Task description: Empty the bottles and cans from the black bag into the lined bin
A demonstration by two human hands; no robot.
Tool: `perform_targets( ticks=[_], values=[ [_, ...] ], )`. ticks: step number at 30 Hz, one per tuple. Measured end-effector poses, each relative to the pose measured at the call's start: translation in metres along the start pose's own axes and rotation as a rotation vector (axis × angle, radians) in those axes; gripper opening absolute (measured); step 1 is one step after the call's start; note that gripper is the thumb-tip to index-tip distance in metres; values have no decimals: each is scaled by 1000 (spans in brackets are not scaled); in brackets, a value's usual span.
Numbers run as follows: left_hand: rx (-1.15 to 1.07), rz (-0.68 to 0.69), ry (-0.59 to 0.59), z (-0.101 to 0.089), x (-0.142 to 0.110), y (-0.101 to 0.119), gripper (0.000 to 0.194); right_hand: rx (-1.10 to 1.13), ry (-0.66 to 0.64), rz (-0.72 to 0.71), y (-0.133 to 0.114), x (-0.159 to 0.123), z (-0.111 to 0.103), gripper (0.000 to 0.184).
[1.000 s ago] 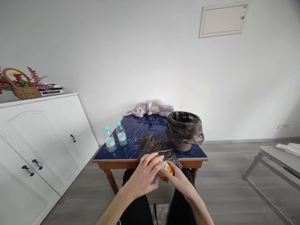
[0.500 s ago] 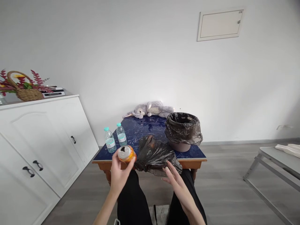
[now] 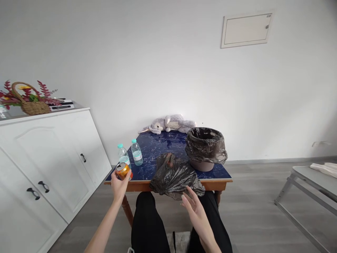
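Two hands of mine are over the near side of the table (image 3: 160,143), each doing something different. My left hand (image 3: 118,188) is grasping the orange can (image 3: 123,171), thumb on one side and fingers wrapped around the other, with its opened silver top facing up. I have the can at the table's front left corner, roughly upright and just in front of the left bottle (image 3: 123,154), whose lower part it partly hides. I cannot tell whether its base touches the table. The right bottle (image 3: 137,153) stands upright just beside the other; both have teal caps.

My right hand (image 3: 197,212) is empty, its fingers released and loosely bent, with the tips at the near right edge of the black bag (image 3: 175,175). Whether they touch the plastic, I cannot tell. The bag lies crumpled on the table and hangs over its front edge, above and between my knees.

Behind it to the right, the bin (image 3: 202,165) stands on the table, with a dark liner (image 3: 206,147) folded down over its rim. At the far edge, by the wall (image 3: 168,63), a grey plush rabbit (image 3: 171,123) lies on its side. To my left is a white cabinet (image 3: 52,154) bearing a flower basket (image 3: 36,107).
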State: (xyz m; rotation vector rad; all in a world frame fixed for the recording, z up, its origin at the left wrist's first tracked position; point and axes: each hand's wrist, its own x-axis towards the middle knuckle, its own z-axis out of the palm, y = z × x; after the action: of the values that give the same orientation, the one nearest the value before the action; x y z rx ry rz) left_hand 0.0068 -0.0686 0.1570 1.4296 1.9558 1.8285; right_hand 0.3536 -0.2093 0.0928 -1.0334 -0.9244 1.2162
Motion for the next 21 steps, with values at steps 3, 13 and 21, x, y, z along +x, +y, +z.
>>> perform_targets(
  ticks=[3, 13, 21],
  values=[
    [74, 9, 8, 2, 12, -5, 69, 12, 21, 12, 2, 2, -3, 86],
    [146, -113, -70, 18, 30, -31, 85, 68, 36, -25, 11, 2, -2, 81],
    [182, -97, -144, 37, 49, -34, 87, 89, 36, -9, 18, 3, -1, 76]
  ],
)
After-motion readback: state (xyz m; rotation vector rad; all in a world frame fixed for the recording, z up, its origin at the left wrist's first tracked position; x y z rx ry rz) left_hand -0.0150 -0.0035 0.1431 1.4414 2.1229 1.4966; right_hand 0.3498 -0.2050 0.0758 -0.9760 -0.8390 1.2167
